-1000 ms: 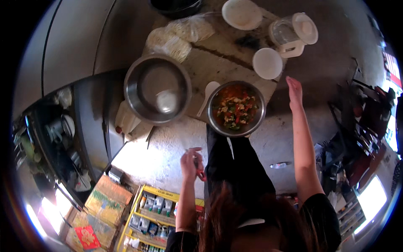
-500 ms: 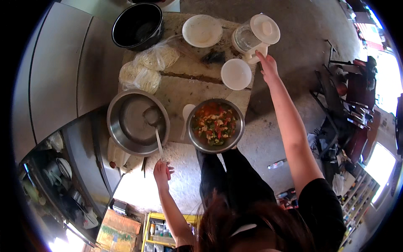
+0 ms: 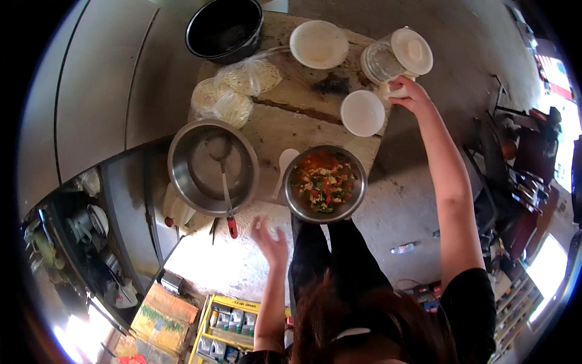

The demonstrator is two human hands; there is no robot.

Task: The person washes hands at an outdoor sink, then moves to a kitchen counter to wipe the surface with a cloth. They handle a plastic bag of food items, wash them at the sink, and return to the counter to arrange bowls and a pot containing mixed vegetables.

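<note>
The right hand [image 3: 405, 94] is stretched far forward and to the right, arm nearly straight, its fingers wrapped round the white handle of a clear glass jug with a round white lid [image 3: 397, 57]. The jug stands at the far right corner of the worn wooden table [image 3: 303, 124], tilted slightly towards the far right, and lies just beyond the hand, so the grip sits on its near side. The hold looks closed on the handle, though the fingertips are hidden behind it. The left hand [image 3: 271, 238] is held low and near, off the near edge of the table, palm open and fingers loosely spread, holding nothing. It is closest to the red-tipped handle of a metal ladle [image 3: 225, 188], just to its left; the ladle's long axis runs from that near end away to its bowl, which rests inside a large empty-looking steel pot [image 3: 212, 167]. Just right of the pot, with a white spoon [image 3: 284, 167] between them, is a steel bowl of chopped red and green vegetables [image 3: 324, 184]. A small white round lid [image 3: 362, 113] lies near the right hand's wrist, a white plate [image 3: 319, 43] further off, bagged white noodles [image 3: 233, 91] to the left and a black pot [image 3: 224, 27] at the far edge.
</note>
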